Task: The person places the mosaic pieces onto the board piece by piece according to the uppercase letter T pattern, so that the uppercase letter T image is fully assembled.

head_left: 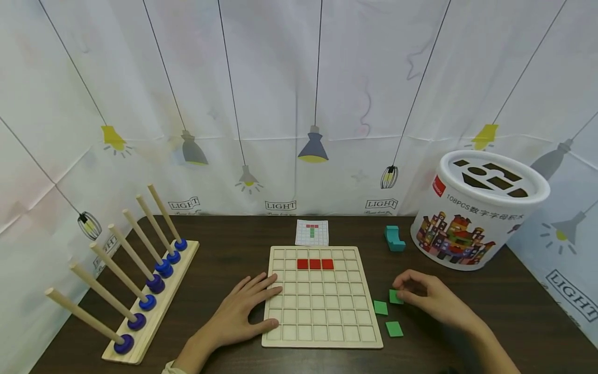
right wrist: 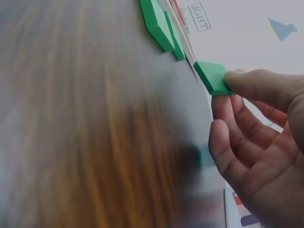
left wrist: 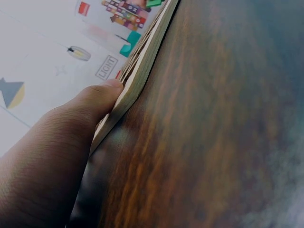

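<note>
A wooden grid board (head_left: 322,332) lies on the table with three red square tiles (head_left: 315,264) in a row near its top. My left hand (head_left: 238,314) rests at the board's left edge, its fingers extended and the tips touching the rim. To the right of the board, my right hand (head_left: 432,301) pinches a green square tile (right wrist: 211,77) between thumb and fingers. Two more green tiles, one close to the board (head_left: 380,308) and one nearer the front (head_left: 394,329), lie on the table beside it.
Behind the board lies a small card (head_left: 312,232) printed with a red and green T pattern. A wooden peg rack (head_left: 175,275) with blue rings stands at the left. At the back right are a teal block (head_left: 394,239) and a white bucket (head_left: 476,213).
</note>
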### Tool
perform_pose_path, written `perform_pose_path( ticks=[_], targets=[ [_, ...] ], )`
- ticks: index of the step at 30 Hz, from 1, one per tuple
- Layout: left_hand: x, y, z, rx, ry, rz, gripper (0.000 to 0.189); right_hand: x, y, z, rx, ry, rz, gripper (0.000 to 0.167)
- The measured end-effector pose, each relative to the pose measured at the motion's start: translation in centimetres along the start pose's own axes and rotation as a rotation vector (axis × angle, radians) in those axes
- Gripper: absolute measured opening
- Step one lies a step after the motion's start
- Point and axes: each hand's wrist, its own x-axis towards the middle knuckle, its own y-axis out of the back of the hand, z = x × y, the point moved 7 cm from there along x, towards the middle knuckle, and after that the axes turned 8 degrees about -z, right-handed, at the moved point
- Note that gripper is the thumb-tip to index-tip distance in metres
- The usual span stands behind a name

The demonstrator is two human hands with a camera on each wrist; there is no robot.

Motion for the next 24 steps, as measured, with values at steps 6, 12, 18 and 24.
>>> perform_pose_path(
  ticks=[6, 12, 18, 24],
  targets=[
    [0.0, 0.1, 0.0, 0.003, -0.003, 0.008, 0.064, 0.9, -0.2, -0.7, 0.006, 0.020, 0.016, 0.017],
    [0.0, 0.1, -0.1, 0.006, -0.005, 0.011, 0.064, 1.9, -0.3, -1.2, 0.025, 0.027, 0.037, 0.017],
    [0.0, 0.1, -0.1, -0.001, -0.007, 0.014, 0.064, 2.9, -0.5, -1.8, 0.048, 0.060, 0.042, 0.020],
    [0.0, -0.1, -0.1, 0.008, -0.007, 0.013, 0.063, 3.8, -0.9, -2.2, 0.075, 0.070, 0.059, 0.022]
  ],
)
